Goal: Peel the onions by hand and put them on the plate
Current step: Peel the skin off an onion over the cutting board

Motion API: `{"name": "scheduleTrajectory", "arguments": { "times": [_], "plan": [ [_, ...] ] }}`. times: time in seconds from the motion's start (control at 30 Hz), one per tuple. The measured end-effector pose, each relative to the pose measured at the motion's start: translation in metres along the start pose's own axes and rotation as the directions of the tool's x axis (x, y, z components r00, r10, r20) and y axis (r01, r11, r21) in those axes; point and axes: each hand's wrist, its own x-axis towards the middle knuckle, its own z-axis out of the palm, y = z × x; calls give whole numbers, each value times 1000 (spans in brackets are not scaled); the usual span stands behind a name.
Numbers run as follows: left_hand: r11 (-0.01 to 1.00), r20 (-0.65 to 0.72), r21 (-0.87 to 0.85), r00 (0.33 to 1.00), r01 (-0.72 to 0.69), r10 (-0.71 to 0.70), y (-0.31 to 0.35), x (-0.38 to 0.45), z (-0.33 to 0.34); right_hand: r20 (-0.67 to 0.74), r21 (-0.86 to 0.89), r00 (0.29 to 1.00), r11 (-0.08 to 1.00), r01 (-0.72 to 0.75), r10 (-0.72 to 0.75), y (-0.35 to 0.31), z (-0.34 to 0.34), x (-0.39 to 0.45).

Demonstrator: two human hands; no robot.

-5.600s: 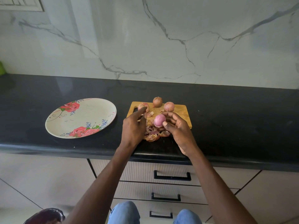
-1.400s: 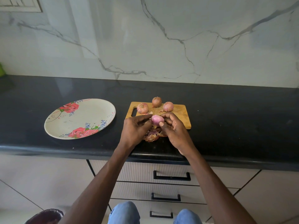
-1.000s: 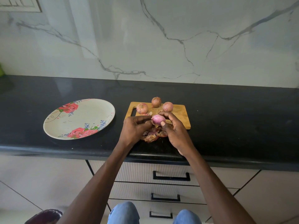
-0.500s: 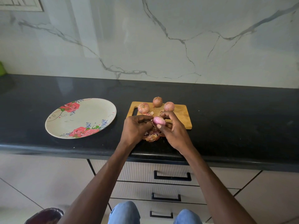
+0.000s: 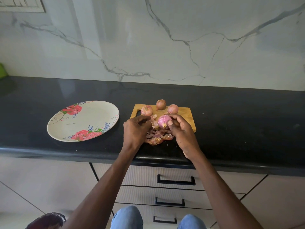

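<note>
- Pinching the peeled onion between thumb and curled fingers, the right hand holds it just above the near part of the cutting board, near the middle of the frame; lifting it this way likely leaves its surface free for picking at.
- Left hand sits just to the left of that onion with its fingers curled inward; whether they pinch a scrap of skin I cannot tell, since the fingertips are turned away from view.
- Both hands work directly over the heap of peels, which lies at the board's near edge and spills onto the counter; holding the onion here probably lets loose skin drop onto one pile.
- A yellowish root end shows on the held onion, facing the person, and the flesh around it looks pink and bare, so I judge the peeling of this one nearly finished.
- Three unpeeled onions rest along the board's far edge, above the hands in the frame, apart from the peels and so easy to tell from the waste.
- The floral plate lies left of centre on the counter, beside the board, and holds no onion yet; its spot close to the left hand should make the transfer short.
- Marble backsplash fills the upper frame; drawers run below the counter edge.
</note>
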Motion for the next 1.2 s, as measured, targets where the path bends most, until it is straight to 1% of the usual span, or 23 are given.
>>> {"name": "scheduleTrajectory", "arguments": {
  "times": [0.17,0.2,0.27,0.33,0.4,0.47,0.53,0.63,0.73,0.83,0.9,0.97,1.2],
  "plan": [
    [997,-63,29,996,71,-69,-4,4,-2,0,135,999,990,-45,45,-3,-2,0],
    [997,-52,42,997,61,-59,-4,4,-2,7,155,999,987,-53,52,-3,-2,0],
    [996,-2,88,1000,-16,17,-3,3,-1,29,160,998,985,-57,53,-2,-2,0],
    [988,54,100,992,-122,117,-1,1,0,39,132,998,990,-55,51,-3,-1,0],
    [985,91,26,982,-168,165,-1,0,-2,23,90,999,995,-51,49,-5,-1,0],
    [989,156,-95,979,-116,130,0,-3,-4,7,38,1000,999,-25,25,-4,-2,0],
    [987,209,-148,974,-59,90,1,-5,-4,13,-12,1000,1000,-3,3,-2,-2,0],
    [980,218,-188,970,-68,110,3,-6,-4,28,-78,999,996,31,-29,0,-1,-1],
    [969,222,-232,964,-90,143,4,-7,-5,39,-73,998,996,54,-51,0,-2,-2],
    [967,233,-238,961,-93,149,5,-8,-6,46,-77,998,995,56,-52,3,-2,-1],
    [966,226,-236,961,-104,159,4,-8,-6,42,-114,998,992,60,-55,5,-3,0],
    [968,219,-221,960,-123,172,4,-9,-6,42,-156,997,985,71,-65,8,-4,1],
    [977,213,-153,961,-146,176,0,-6,-5,69,-214,994,972,102,-89,10,-4,2]
  ]
}}
